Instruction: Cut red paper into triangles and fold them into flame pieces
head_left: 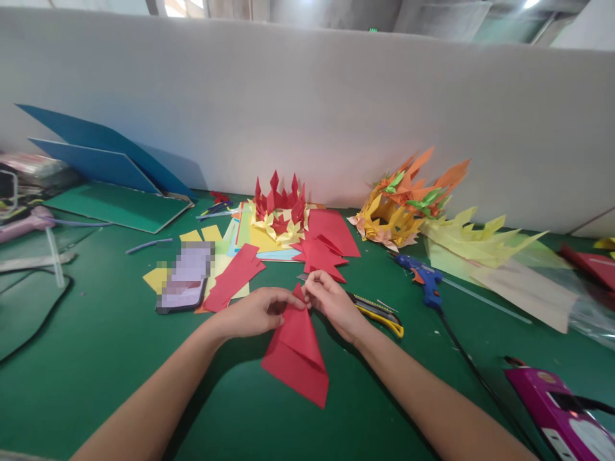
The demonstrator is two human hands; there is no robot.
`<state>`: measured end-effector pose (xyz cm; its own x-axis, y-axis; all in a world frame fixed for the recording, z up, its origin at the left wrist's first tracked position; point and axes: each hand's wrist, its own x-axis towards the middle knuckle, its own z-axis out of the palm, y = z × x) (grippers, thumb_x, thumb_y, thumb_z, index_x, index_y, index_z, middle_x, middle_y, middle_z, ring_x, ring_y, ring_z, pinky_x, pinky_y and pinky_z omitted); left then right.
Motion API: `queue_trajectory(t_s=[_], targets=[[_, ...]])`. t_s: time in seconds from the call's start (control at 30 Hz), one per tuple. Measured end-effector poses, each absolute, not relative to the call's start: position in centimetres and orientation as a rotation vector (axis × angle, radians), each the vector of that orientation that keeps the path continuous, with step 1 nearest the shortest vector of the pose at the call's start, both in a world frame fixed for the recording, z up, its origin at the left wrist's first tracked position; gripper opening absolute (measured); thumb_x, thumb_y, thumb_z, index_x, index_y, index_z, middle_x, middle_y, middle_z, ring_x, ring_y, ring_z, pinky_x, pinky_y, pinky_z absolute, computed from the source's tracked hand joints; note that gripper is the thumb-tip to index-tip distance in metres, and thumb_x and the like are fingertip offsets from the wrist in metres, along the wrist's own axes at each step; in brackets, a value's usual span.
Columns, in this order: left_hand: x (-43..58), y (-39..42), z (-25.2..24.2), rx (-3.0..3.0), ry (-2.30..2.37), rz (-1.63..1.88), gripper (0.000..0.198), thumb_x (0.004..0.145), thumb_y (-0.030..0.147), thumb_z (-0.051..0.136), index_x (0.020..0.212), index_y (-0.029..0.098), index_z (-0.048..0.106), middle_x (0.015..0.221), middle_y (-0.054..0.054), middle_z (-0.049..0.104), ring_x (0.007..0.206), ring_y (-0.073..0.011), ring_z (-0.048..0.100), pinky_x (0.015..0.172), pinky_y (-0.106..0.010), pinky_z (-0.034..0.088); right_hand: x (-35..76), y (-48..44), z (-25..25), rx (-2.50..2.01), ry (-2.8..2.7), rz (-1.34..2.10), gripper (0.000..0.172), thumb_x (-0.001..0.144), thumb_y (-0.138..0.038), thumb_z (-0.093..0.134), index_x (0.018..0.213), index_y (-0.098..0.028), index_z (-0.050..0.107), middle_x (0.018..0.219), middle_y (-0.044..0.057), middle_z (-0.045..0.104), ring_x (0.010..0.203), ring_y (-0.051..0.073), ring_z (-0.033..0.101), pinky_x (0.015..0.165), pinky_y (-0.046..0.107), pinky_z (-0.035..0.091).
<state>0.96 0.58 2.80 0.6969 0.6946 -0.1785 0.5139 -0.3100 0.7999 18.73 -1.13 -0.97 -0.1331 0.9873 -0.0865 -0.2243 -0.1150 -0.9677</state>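
Between my two hands is a sheet of red paper [300,349], partly folded to a narrow point at its far end, with its wide end toward me. My left hand [257,312] grips the paper's left side near the point. Fingers of my right hand [331,304] pinch the pointed tip from the right. Just beyond lie folded red paper pieces [321,257], and strips of red paper [235,276] are to the left. A yellow and black utility knife [377,312] rests beside my right hand. Farther back stands a red and yellow paper crown [280,211].
A phone [187,278] leans at left among yellow papers. At right are a blue glue gun [423,278] with a cord, orange paper crowns [391,218], a pale yellow paper strip [480,237] and a magenta power strip [552,410]. Blue-green boards [120,202] stand at back left.
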Motion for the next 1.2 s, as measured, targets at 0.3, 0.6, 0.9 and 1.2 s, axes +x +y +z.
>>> queue_trajectory(t_s=[0.3, 0.6, 0.9, 1.2], targets=[[-0.2, 1.9, 1.0, 2.1, 1.22, 0.543, 0.03, 0.073, 0.013, 0.049, 0.098, 0.018, 0.064, 0.123, -0.01, 0.05, 0.074, -0.0135, 0.06, 0.072, -0.032, 0.052, 18.5, -2.1, -1.9, -1.061, -2.005, 0.621, 0.034, 0.077, -0.01, 0.047, 0.108, -0.021, 0.052, 0.113, 0.009, 0.059, 0.106, 0.023, 0.053, 0.093, 0.043, 0.04], [0.5, 0.9, 2.1, 2.349, 1.226, 0.442, 0.037, 0.074, 0.002, 0.039, 0.096, 0.016, 0.066, 0.139, -0.01, 0.042, 0.102, -0.0206, 0.06, 0.086, -0.032, 0.05, 18.6, -2.1, -1.3, -1.105, -2.255, 0.469, 0.028, 0.078, -0.005, 0.044, 0.1, -0.017, 0.057, 0.116, 0.012, 0.061, 0.108, 0.025, 0.051, 0.094, 0.045, 0.04], [0.5, 1.1, 1.8, 2.468, 1.262, 0.28, 0.043, 0.077, 0.008, 0.04, 0.113, 0.015, 0.062, 0.126, -0.01, 0.059, 0.115, -0.0233, 0.055, 0.099, -0.036, 0.042, 19.1, -2.3, -0.7, -1.126, -2.332, 0.417, 0.02, 0.081, -0.008, 0.047, 0.094, -0.018, 0.059, 0.118, 0.011, 0.061, 0.098, 0.025, 0.05, 0.088, 0.045, 0.042], [0.8, 0.9, 2.1, 2.534, 1.308, 0.173, 0.044, 0.076, 0.006, 0.041, 0.115, 0.011, 0.06, 0.129, -0.013, 0.056, 0.119, -0.0245, 0.052, 0.101, -0.039, 0.04, 20.8, -3.8, -0.1, -1.12, -2.398, 0.279, 0.021, 0.09, -0.02, 0.043, 0.081, -0.016, 0.061, 0.089, 0.011, 0.066, 0.084, 0.023, 0.054, 0.079, 0.038, 0.043]])
